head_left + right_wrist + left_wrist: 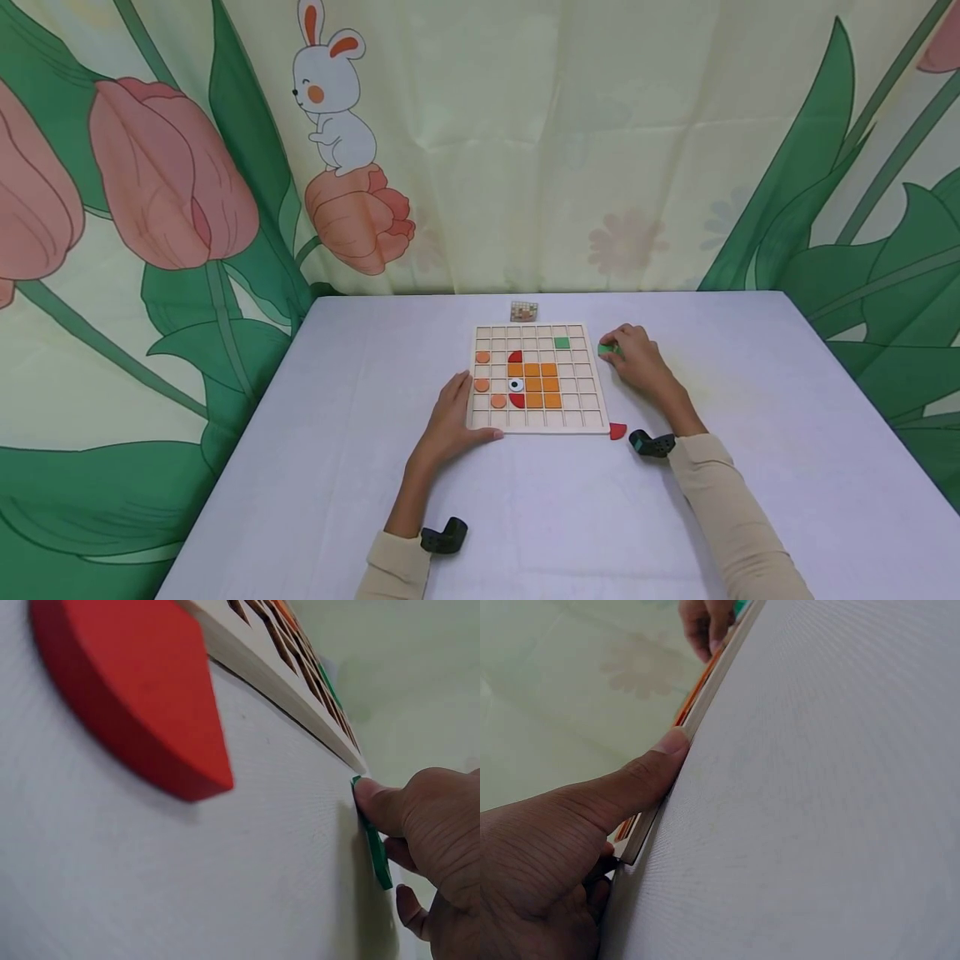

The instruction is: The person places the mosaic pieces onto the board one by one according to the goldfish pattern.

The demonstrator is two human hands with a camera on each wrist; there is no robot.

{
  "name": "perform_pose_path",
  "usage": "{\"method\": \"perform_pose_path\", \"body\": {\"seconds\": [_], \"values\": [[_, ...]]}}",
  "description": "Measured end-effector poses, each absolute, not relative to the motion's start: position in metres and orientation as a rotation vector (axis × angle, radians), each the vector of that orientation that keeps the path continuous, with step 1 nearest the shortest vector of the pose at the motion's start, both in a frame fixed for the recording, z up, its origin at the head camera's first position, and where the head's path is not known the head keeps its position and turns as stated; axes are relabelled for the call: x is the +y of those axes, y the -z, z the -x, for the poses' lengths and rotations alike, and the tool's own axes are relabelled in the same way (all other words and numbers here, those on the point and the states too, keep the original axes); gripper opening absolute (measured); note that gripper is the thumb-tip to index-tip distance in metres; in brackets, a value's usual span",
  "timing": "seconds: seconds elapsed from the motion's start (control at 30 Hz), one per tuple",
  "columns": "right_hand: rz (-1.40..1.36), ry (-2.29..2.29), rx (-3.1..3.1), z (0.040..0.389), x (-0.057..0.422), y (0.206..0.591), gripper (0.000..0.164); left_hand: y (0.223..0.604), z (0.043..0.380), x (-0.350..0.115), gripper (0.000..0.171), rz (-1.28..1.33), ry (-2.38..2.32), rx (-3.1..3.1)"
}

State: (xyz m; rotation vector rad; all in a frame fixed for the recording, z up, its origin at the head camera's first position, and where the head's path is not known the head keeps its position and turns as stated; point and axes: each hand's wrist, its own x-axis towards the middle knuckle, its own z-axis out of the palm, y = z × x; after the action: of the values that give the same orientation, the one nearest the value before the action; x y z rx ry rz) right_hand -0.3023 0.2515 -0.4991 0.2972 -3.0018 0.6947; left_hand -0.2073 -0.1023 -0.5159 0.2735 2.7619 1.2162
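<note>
A pale wooden grid board [555,431] lies flat on the white-covered table. At its near left corner, my left hand [448,425] holds it, thumb along the front edge and fingers along the left side. Beyond the board's right edge, my right hand [636,357] pinches a flat green piece [375,844] by the tabletop; the fingers hide part of its outline. On the grid sit orange squares [533,384], two red quarter-round pieces [517,401], an eye piece [515,385], orange discs [498,402] and a green square [562,342].
A loose red quarter-round piece [617,431] lies at the board's near right corner. Behind the board stands a small clear box of pieces [523,312]. White cloth covers the table [360,358], and a printed curtain [540,167] hangs behind its far edge.
</note>
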Motion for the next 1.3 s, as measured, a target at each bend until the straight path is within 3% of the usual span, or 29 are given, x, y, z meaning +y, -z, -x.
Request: {"method": "perform_pose_path", "body": {"seconds": [1.3], "values": [[-0.487,-0.809,-3.026,0.304,0.197,0.495,0.028,0.513,0.207,-0.101,0.119,-0.268,-1.209,2.753]]}}
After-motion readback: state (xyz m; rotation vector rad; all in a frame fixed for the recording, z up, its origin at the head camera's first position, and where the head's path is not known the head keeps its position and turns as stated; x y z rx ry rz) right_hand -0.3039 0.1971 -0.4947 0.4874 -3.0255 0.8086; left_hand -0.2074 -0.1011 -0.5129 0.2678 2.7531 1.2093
